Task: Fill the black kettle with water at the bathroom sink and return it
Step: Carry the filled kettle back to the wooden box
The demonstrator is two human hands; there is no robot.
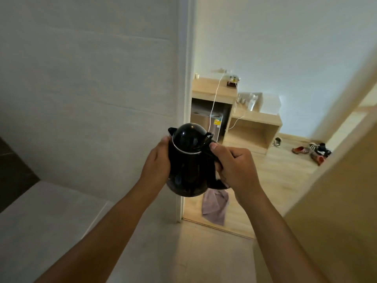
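Kettle (188, 160), black, lid closed, held mid-air at frame centre, in front of open doorway. Right hand (234, 168) at 3 o'clock of kettle, fingers clenched round handle, thumb on top. Left hand (157, 166) at 9 o'clock, fingers cupped against kettle body. Beyond doorway at 1 o'clock: wooden tabletop (212, 89), white cable (216, 94), small fridge (208, 123). Towel (215, 207) on floor at 6 o'clock of kettle. Shoes (312, 151) at 3 o'clock.

Black kettle (188, 160) between both hands
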